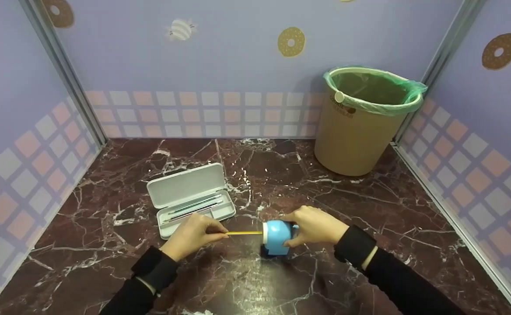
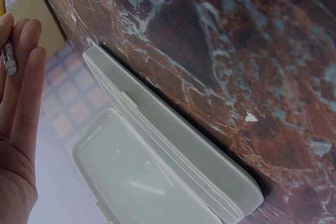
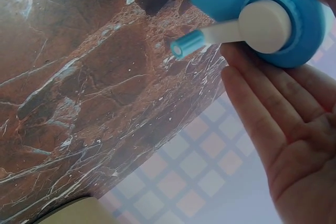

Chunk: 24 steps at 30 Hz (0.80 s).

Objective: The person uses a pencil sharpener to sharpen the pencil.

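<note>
A blue crank pencil sharpener stands on the marbled tabletop, its white front facing left. My right hand grips its body from the right with thumb and fingers. In the right wrist view its white crank arm with a blue knob points away from the fingers. My left hand pinches a yellow pencil near its eraser end, which shows in the left wrist view. The pencil lies level, and its far end meets the sharpener's front; the tip is hidden.
Behind the left hand lies an open white pencil case with several pencils inside. At the back right stands a beige trash bin lined with a green bag. Patterned walls enclose the table on the back and both sides.
</note>
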{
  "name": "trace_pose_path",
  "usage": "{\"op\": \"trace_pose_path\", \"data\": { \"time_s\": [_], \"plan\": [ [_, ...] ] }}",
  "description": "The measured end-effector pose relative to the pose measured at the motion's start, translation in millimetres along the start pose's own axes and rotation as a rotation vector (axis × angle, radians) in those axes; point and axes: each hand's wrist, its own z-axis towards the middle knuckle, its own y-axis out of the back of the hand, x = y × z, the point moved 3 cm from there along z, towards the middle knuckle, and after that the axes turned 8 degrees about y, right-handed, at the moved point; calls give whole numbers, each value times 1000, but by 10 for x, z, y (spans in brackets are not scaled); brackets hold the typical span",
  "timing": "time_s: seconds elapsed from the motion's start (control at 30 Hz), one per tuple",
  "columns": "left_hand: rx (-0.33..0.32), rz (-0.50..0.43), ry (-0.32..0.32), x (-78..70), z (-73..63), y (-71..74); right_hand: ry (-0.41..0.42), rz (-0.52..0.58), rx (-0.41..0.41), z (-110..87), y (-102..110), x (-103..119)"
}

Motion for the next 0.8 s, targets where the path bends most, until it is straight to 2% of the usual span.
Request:
{"op": "trace_pose_path", "data": {
  "time_s": [0.8],
  "plan": [
    [38, -31, 5, 60, -35, 44, 6, -5, 17, 7, -2, 20]
  ]
}}
